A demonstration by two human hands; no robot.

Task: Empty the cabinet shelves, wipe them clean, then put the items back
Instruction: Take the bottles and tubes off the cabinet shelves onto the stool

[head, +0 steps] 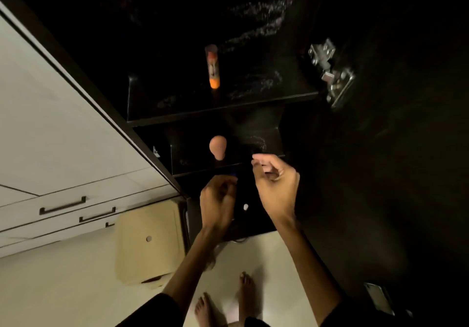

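Note:
The dark cabinet stands open with its shelves (223,109) in the middle of the view. An orange and white tube (212,66) stands on the upper shelf. On the shelf below (203,170) sits a peach egg-shaped sponge (217,147). My left hand (218,201) is curled in front of a lower shelf, and a small blue item (234,174) shows at its fingertips. My right hand (276,184) hovers just right of it at the sponge shelf's front edge, finger and thumb pinched; the dark hides whether it holds anything. A small white thing (245,207) lies between my hands.
The open cabinet door with its metal hinge (330,72) is at the right. White drawers with dark handles (62,206) run along the left. A cream box (149,240) stands on the pale floor beside the cabinet. My bare feet (228,298) are below.

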